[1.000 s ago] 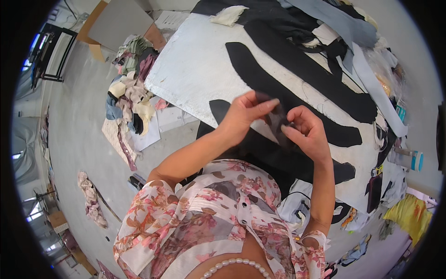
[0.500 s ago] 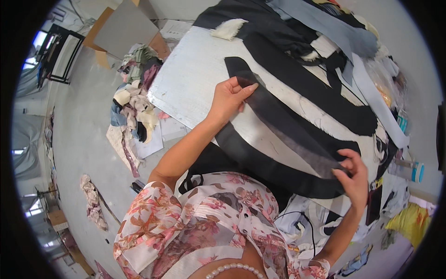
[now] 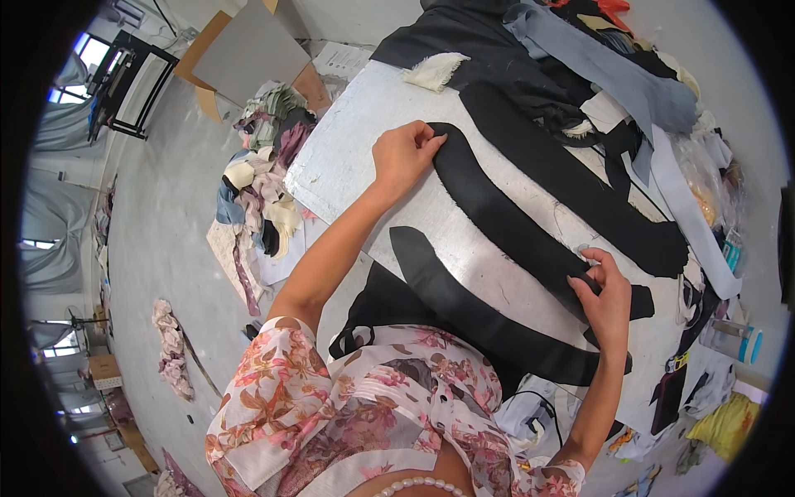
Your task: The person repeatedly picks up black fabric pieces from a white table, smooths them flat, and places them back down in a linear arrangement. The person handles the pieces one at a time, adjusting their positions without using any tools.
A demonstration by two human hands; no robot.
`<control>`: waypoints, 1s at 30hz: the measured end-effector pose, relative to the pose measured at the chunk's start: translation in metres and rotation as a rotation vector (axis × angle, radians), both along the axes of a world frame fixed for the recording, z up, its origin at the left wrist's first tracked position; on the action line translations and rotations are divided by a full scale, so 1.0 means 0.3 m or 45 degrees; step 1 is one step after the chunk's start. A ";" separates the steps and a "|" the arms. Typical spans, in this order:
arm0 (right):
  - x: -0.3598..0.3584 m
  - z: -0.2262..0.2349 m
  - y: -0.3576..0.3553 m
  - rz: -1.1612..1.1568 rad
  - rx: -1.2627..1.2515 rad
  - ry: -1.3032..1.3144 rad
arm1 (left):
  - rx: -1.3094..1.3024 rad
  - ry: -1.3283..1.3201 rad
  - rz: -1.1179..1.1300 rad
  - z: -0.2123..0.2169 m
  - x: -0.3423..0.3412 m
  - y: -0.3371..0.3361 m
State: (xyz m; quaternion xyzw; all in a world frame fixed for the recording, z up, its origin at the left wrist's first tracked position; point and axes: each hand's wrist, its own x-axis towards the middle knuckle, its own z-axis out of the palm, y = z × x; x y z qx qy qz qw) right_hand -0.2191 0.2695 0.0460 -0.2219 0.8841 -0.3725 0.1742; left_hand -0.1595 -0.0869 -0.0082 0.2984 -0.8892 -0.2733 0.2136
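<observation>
The table [image 3: 352,149] bears three long black strips [image 3: 505,219], any stacked layers counted once, and one frayed cream scrap [image 3: 437,71]. Over it are one left hand [image 3: 406,156] and one right hand [image 3: 604,294]; along its right, one white band [image 3: 694,215]; beyond its far left, one large cardboard box [image 3: 242,54].

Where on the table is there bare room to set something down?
Bare patches on the pale table: between the left hand and the cream scrap, and between the middle black strip and the nearest black strip. The far side is crowded with black cloth and grey-blue fabric.
</observation>
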 end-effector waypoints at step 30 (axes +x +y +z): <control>-0.063 -0.062 0.076 0.010 0.069 0.171 | -0.630 -0.292 -1.092 -0.003 0.014 0.165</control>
